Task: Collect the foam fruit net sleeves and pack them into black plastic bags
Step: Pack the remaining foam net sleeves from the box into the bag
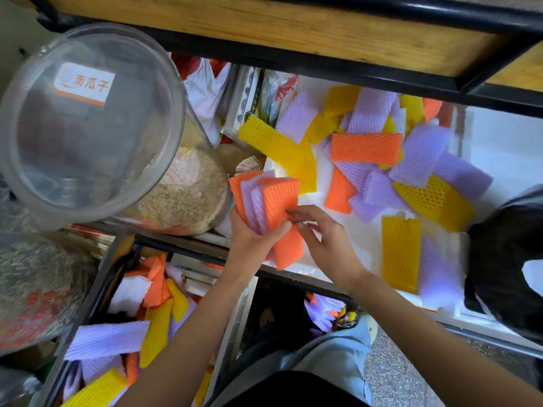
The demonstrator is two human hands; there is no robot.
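Holding stack [264, 201] of orange and purple sleeves, fanned, above shelf [499, 160] front edge. Left hand [249, 233] wrapped round its lower half; right hand [326, 236] fingertips pinching front orange piece.
Risk 1, I judge: fan uneven, lowest orange piece hangs out below grip, may slip off past shelf edge.
Risk 2: grip looks full; adding loose sleeves [365, 148] likely sheds some.
Risk 3: bag [505, 259] well apart at right, mouth not visible; one-handed stuffing could spill.
Jar [88, 121] near on left; bump possible.
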